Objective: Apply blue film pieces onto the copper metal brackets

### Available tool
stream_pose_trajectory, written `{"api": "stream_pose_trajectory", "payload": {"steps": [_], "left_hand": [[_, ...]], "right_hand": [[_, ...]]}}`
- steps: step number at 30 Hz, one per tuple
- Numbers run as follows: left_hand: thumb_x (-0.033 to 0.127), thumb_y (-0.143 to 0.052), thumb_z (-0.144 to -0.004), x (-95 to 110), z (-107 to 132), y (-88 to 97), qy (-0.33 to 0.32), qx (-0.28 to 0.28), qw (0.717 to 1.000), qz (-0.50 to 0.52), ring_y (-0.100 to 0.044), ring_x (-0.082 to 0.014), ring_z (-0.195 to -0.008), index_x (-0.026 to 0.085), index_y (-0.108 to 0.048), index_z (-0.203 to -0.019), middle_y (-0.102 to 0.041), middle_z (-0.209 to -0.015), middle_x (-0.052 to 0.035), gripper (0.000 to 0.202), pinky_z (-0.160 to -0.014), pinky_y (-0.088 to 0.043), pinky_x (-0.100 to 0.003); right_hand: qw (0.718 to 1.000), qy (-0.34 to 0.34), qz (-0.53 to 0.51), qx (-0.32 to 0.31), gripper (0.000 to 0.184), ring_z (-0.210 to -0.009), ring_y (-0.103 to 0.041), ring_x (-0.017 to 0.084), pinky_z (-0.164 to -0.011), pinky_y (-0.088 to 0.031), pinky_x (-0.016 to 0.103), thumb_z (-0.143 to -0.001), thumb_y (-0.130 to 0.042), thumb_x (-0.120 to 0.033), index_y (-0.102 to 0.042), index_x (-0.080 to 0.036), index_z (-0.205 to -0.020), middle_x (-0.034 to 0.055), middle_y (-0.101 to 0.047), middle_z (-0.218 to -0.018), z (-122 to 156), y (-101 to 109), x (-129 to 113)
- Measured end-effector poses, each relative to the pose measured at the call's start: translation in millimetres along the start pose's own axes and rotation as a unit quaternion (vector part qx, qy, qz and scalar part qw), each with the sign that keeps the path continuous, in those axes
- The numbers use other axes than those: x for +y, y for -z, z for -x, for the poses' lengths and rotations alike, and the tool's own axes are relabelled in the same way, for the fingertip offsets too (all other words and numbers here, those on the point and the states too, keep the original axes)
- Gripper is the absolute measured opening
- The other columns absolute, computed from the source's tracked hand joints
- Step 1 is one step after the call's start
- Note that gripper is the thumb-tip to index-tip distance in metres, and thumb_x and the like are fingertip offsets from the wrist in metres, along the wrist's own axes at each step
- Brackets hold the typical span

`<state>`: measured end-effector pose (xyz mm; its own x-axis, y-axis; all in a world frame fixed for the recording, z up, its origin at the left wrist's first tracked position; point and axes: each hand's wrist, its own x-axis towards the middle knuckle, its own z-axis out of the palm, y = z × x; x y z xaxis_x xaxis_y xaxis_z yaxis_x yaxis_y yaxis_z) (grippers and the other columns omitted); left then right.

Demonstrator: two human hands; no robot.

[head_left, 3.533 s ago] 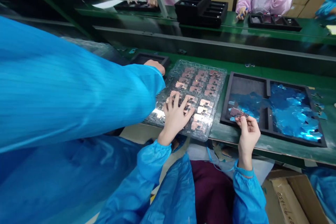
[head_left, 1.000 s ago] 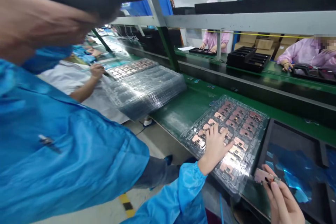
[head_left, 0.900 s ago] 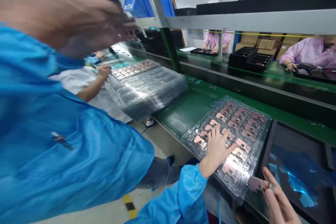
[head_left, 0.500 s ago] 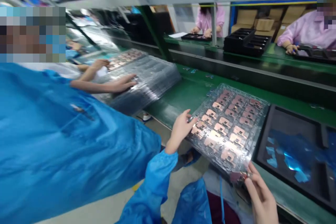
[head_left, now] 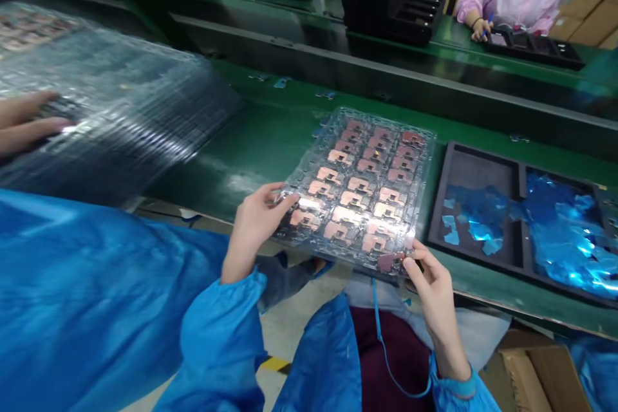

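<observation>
A clear plastic tray [head_left: 425, 141] of several copper-coloured parts lies on the green bench, its near edge hanging over the bench's front. My left hand [head_left: 253, 222] grips the tray's near left corner, fingers curled on its rim. My right hand [head_left: 432, 283] is closed at the tray's near right corner, pinching a small copper part [head_left: 389, 262] against the edge.
A black foam tray [head_left: 476, 170] with blue film scraps [head_left: 555, 219] sits right of the clear tray. A tall stack of clear trays [head_left: 120, 116] stands to the left, a neighbour's hand [head_left: 22, 125] on it. People in pink work across the conveyor [head_left: 386, 80]. A cardboard box [head_left: 535, 370] sits below.
My left hand slid off the tray's parts to its left corner. My right hand brought the small part to the tray's right corner. The neighbour in blue drew back to the left.
</observation>
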<state>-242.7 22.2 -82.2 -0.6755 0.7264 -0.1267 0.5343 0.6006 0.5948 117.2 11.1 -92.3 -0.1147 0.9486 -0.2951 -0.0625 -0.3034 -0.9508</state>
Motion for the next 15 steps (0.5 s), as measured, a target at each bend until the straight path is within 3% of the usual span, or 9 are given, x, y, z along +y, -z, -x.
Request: {"api": "stream_pose_trajectory", "payload": {"steps": [3, 6, 8, 9, 10, 12, 14, 15], "left_hand": [[0.048, -0.069, -0.09, 3.8, 6.8, 2.8, 0.002, 0.016, 1.0, -0.016, -0.078, -0.0396, -0.113, 0.016, -0.071, -0.132, -0.083, -0.112, -0.0114, 0.053, -0.102, -0.06, -0.052], [0.051, -0.065, -0.096, 21.2, 32.9, 4.7, -0.078, 0.126, 0.988, -0.042, -0.062, -0.0453, -0.143, 0.014, -0.064, -0.146, -0.072, -0.144, -0.0192, 0.062, -0.12, -0.046, -0.064], [0.052, -0.059, -0.104, 40.9, 61.2, 3.9, -0.155, 0.179, 0.971, -0.025, -0.052, -0.0401, -0.154, 0.021, -0.063, -0.149, -0.064, -0.156, -0.017, 0.054, -0.127, -0.038, -0.064], [0.05, -0.057, -0.107, 52.3, 77.1, 2.0, -0.184, 0.166, 0.969, 0.006, -0.054, -0.0361, -0.152, 0.028, -0.065, -0.146, -0.066, -0.154, -0.0127, 0.046, -0.127, -0.04, -0.061], [0.047, -0.057, -0.108, 64.1, 92.9, -1.3, -0.206, 0.126, 0.969, 0.052, -0.061, -0.033, -0.144, 0.033, -0.068, -0.141, -0.071, -0.147, -0.0083, 0.037, -0.123, -0.046, -0.059], [0.042, -0.064, -0.104, 86.1, 121.0, -12.0, -0.232, -0.044, 0.96, 0.154, -0.074, -0.0291, -0.122, 0.034, -0.074, -0.131, -0.078, -0.134, -0.004, 0.029, -0.109, -0.06, -0.052], [0.039, -0.069, -0.099, 102.7, 140.6, -26.0, -0.204, -0.197, 0.927, 0.245, -0.079, -0.0256, -0.103, 0.029, -0.077, -0.126, -0.082, -0.125, -0.005, 0.03, -0.094, -0.067, -0.044], [0.038, -0.071, -0.097, 108.4, 146.5, -32.5, -0.178, -0.24, 0.912, 0.282, -0.08, -0.0244, -0.097, 0.027, -0.078, -0.123, -0.083, -0.12, -0.0057, 0.029, -0.088, -0.068, -0.041]], "right_hand": [[1.0, 0.022, 0.016, -0.008, 0.043, -0.143, -0.065, 0.037, -0.112, -0.059, 0.045, -0.086, -0.085, -0.063, -0.073, -0.021, -0.086, 0.0187, -0.071, -0.149, 5.2, 0.1, -3.8], [0.994, 0.074, 0.053, 0.061, 0.033, -0.139, -0.066, 0.032, -0.108, -0.059, 0.04, -0.093, -0.082, -0.053, -0.073, -0.021, -0.09, 0.017, -0.069, -0.148, 21.5, 4.9, -10.1], [0.988, 0.099, 0.062, 0.103, 0.027, -0.118, -0.073, 0.026, -0.095, -0.062, 0.034, -0.096, -0.081, -0.048, -0.074, -0.022, -0.093, 0.0136, -0.075, -0.129, 29.5, 6.9, -15.3], [0.987, 0.101, 0.057, 0.112, 0.026, -0.104, -0.075, 0.022, -0.086, -0.063, 0.032, -0.095, -0.081, -0.047, -0.074, -0.022, -0.095, 0.0105, -0.077, -0.115, 30.8, 6.8, -18.0], [0.988, 0.097, 0.049, 0.113, 0.026, -0.09, -0.074, 0.019, -0.079, -0.062, 0.029, -0.095, -0.082, -0.047, -0.074, -0.022, -0.096, 0.007, -0.076, -0.102, 30.0, 5.6, -20.7], [0.991, 0.084, 0.032, 0.098, 0.029, -0.074, -0.07, 0.016, -0.069, -0.06, 0.027, -0.094, -0.082, -0.049, -0.074, -0.021, -0.098, 0.002, -0.073, -0.085, 23.8, 0.9, -25.4], [0.994, 0.074, 0.022, 0.075, 0.031, -0.069, -0.067, 0.015, -0.065, -0.059, 0.025, -0.093, -0.083, -0.051, -0.073, -0.021, -0.096, 0.0005, -0.072, -0.08, 15.4, -5.5, -28.9], [0.995, 0.074, 0.02, 0.067, 0.032, -0.068, -0.067, 0.014, -0.064, -0.058, 0.024, -0.093, -0.083, -0.051, -0.073, -0.021, -0.095, 0.0003, -0.071, -0.079, 11.7, -8.5, -30.1]]}}
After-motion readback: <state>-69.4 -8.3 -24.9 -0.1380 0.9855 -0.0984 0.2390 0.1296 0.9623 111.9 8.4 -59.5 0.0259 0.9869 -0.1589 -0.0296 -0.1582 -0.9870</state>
